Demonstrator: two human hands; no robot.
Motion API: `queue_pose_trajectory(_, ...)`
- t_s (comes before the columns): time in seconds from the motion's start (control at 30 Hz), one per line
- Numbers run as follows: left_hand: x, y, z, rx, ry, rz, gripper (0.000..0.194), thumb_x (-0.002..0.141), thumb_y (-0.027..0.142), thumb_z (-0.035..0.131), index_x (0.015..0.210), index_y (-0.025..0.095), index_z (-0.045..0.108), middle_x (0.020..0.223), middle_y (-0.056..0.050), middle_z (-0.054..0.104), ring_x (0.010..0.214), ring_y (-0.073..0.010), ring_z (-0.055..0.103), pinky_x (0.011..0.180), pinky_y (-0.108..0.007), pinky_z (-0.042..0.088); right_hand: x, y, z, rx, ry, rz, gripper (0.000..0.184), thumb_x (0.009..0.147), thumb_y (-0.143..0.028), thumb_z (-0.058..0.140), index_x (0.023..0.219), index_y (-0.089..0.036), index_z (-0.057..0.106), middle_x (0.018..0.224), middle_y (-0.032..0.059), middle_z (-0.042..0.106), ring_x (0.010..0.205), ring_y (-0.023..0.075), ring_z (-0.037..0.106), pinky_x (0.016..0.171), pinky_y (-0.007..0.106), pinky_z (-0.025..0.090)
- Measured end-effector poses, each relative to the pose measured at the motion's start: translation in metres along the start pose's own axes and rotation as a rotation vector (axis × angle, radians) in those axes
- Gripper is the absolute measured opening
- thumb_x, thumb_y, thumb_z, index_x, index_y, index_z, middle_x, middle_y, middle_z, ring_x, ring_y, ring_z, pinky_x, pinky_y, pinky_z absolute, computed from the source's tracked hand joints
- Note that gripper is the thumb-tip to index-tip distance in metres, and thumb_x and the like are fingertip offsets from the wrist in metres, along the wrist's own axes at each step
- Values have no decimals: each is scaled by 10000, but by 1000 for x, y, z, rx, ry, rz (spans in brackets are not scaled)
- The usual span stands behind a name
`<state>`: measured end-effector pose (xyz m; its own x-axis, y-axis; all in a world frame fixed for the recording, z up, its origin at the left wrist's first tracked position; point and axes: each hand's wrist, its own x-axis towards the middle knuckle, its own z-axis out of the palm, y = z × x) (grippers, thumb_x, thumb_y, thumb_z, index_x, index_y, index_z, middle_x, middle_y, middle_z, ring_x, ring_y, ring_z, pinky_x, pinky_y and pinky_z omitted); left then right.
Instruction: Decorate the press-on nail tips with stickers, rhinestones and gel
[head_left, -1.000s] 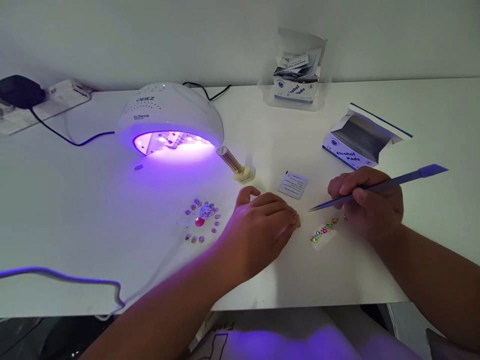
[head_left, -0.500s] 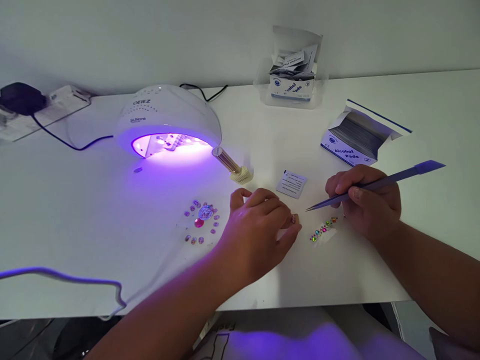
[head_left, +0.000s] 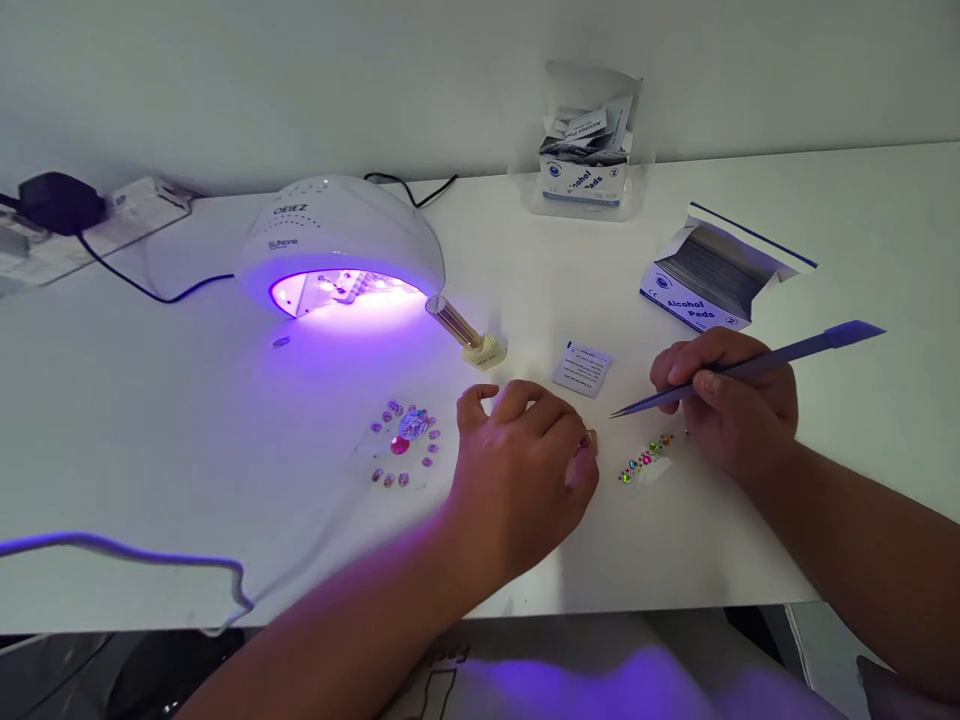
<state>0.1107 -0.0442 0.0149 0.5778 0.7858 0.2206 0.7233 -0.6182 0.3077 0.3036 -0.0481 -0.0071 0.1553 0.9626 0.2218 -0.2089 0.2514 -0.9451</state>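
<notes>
My right hand grips a pair of long, pointed tweezers, their tips aimed left and hovering near my left hand. Between the curled fingers and thumb of that left hand is a small tan piece, mostly hidden. A strip of coloured rhinestones lies on the table between the hands. Left of my left hand, a ring of small pinkish gem pieces surrounds a larger sparkly disc and a round pink one. Just beyond the hands lies an alcohol pad sachet.
A glowing white nail lamp stands back left, a gold-capped bottle beside it. Two alcohol pad boxes, one upright and one opened, are at the back right. A white cable crosses the front left.
My left thumb has shifted up over the small tan piece, covering more of it. The tweezers stay almost where they were; the whole view has shifted slightly.
</notes>
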Motion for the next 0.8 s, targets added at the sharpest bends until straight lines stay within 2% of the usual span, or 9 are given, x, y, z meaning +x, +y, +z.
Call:
queue_pose_trajectory(0.23,1,2,-3,-11,-11,-36,160,835,204,557,703,201,647,793,-28,726,902,-262,605,842,-499,350,0,-1,0,-2,19,5,135,733,-144,578,675,-204,684,596,-4,607,553,124,559,448,247,461)
queue_pose_trajectory(0.8,0,-5,1,-161,13,20,170,858,149,587,758,230,698,814,36,755,948,-238,624,871,-476,306,0,-1,-1,-34,17,-12,158,732,-124,552,674,-206,674,605,-2,605,558,126,558,439,247,444)
